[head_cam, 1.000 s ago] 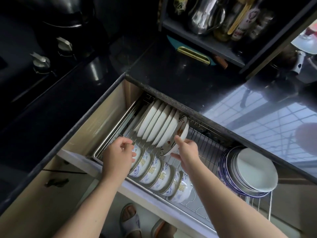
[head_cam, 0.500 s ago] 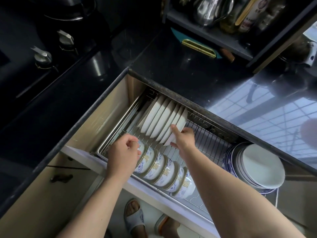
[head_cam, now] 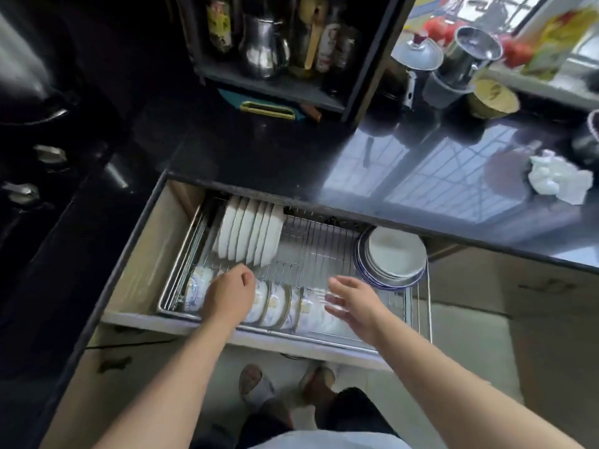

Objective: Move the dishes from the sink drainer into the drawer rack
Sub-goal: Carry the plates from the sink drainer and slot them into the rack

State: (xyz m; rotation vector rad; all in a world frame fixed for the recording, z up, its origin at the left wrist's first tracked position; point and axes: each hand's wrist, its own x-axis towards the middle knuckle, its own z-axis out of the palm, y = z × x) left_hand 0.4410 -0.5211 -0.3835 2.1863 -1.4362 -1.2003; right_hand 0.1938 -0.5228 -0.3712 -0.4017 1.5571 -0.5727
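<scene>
The pulled-out drawer holds a steel wire rack (head_cam: 311, 244). Several white plates (head_cam: 249, 234) stand on edge at its back left. A row of patterned bowls (head_cam: 278, 306) stands on edge along its front. A stack of blue-rimmed white plates (head_cam: 392, 257) lies flat at the right end. My left hand (head_cam: 228, 294) hovers over the left bowls with fingers loosely curled, holding nothing. My right hand (head_cam: 351, 299) is above the right end of the bowl row, fingers spread and empty. The sink drainer is out of view.
A black glossy counter (head_cam: 405, 170) overhangs the drawer's back. A crumpled white cloth (head_cam: 557, 178) lies at the right. Metal pots (head_cam: 466, 63) and a shelf with a kettle (head_cam: 264, 47) stand at the back. My slippered feet (head_cam: 256, 384) are on the floor below.
My right hand let go of the last white plate, now upright in the row, and drew back to the right. My left hand stayed over the bowls. The view tilted upward.
</scene>
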